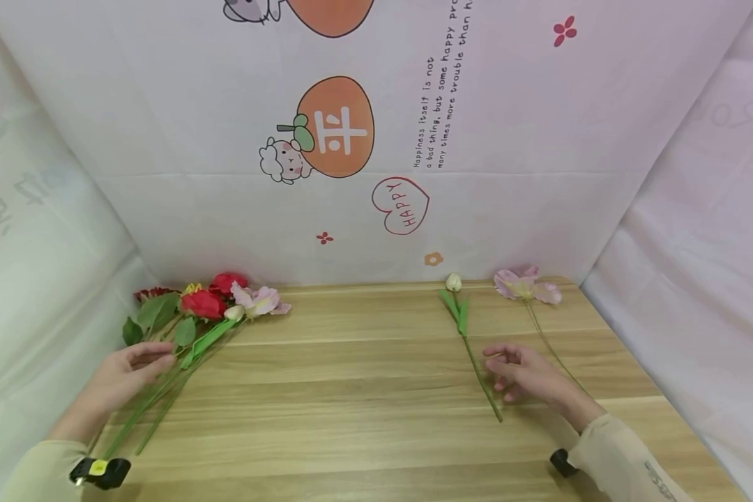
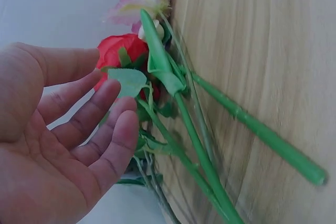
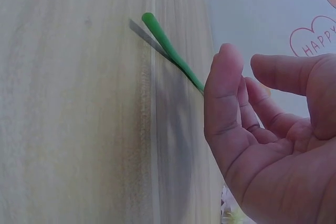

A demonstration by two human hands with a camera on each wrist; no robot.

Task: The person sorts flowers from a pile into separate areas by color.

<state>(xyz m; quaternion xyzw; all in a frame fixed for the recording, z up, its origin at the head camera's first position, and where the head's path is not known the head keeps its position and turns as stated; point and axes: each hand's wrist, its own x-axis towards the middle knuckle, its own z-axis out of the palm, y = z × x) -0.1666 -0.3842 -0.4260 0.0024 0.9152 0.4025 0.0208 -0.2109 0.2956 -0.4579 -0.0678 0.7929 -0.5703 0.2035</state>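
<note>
On the left, a bunch of artificial flowers lies on the wooden table: red roses (image 1: pixel 203 305), a pale pink flower (image 1: pixel 260 301), a white tulip (image 1: pixel 234 314) and green stems (image 2: pixel 199 135). My left hand (image 1: pixel 128 373) is beside the bunch, fingers spread and loosely bent, nothing gripped; whether it touches a leaf I cannot tell. Toward the right lies a single white tulip (image 1: pixel 454 282) with a green stem (image 3: pixel 170 48). Just right of that stem is my right hand (image 1: pixel 527 373), its fingers loosely curled around nothing. Another pale pink flower (image 1: pixel 527 287) lies beyond it, its thin stem passing behind the right wrist.
The wooden table (image 1: pixel 351 390) meets a white printed cloth (image 1: pixel 508 209) at the back. White cloth walls (image 1: pixel 696 279) also stand at both sides. In the left bunch are a dark red flower (image 1: pixel 155 293) and a small yellow one (image 1: pixel 192 288).
</note>
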